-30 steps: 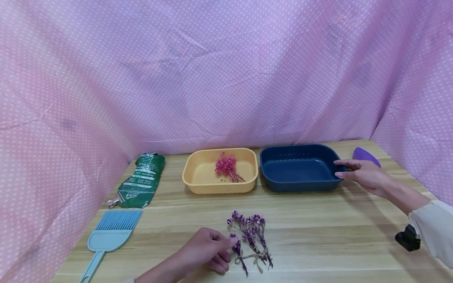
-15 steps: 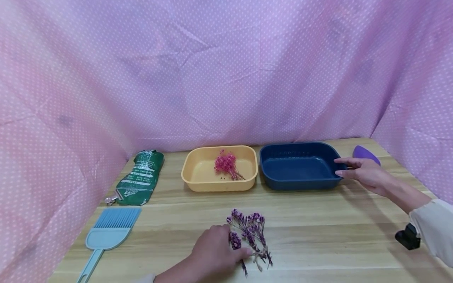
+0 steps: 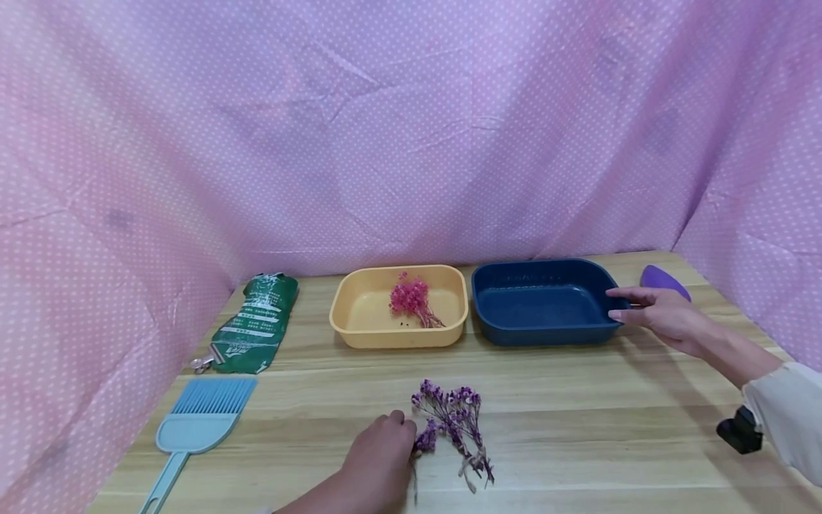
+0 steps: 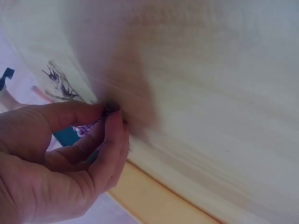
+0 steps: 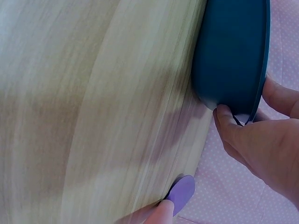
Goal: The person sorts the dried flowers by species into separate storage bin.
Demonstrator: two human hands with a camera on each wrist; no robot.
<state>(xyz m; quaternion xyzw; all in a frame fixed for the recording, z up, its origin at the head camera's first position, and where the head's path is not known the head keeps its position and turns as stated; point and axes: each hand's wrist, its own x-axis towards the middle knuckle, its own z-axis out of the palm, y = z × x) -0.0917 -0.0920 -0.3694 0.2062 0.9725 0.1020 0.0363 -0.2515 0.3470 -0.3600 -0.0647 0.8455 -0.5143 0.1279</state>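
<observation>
My left hand (image 3: 382,457) is low in the middle of the head view, pinching a small sprig of purple dried flowers (image 3: 427,435). In the left wrist view, the thumb and fingertips of the left hand (image 4: 79,154) meet on its dark stem end, and purple blossoms (image 4: 83,130) show behind the fingers. Just right of it, a larger bunch of purple dried flowers (image 3: 456,421) with twine at its stems lies on the table. My right hand (image 3: 661,318) holds the right end of a dark blue tray (image 3: 546,335), with fingers against its outer wall in the right wrist view.
A yellow tray (image 3: 398,340) holding pink dried flowers (image 3: 411,298) stands left of the blue one. At the left lie a green packet (image 3: 257,325) with a metal clip and a light blue brush (image 3: 199,432). A purple object (image 3: 664,280) lies behind the right hand. Pink dotted cloth (image 3: 411,143) encloses the table.
My left hand has reached over the small purple sprig, taken hold of it and drawn it slightly left, away from the larger bunch. The right hand stays at the blue tray.
</observation>
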